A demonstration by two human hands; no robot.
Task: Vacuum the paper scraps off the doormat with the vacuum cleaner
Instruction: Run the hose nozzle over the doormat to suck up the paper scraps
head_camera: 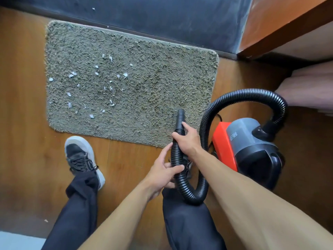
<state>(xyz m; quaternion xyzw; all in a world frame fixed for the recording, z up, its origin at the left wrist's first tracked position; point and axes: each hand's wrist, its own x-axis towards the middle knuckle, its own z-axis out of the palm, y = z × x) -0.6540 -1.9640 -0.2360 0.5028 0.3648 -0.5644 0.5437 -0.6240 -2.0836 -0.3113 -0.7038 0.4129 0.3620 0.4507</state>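
A shaggy grey-green doormat (144, 83) lies on the wooden floor. Several white paper scraps (72, 74) are scattered over its left half. A red, grey and black vacuum cleaner (252, 147) stands to the mat's right. Its black ribbed hose (252, 94) loops up and around to my hands. My right hand (187, 139) grips the hose just behind the smooth black nozzle (180, 118), which points at the mat's near right part. My left hand (165, 170) holds the hose lower down.
A dark wall and baseboard (162, 18) run behind the mat. Wooden furniture (288, 24) stands at the top right. My left shoe (81, 156) rests on the floor just in front of the mat. One stray scrap (46, 220) lies on the floor at lower left.
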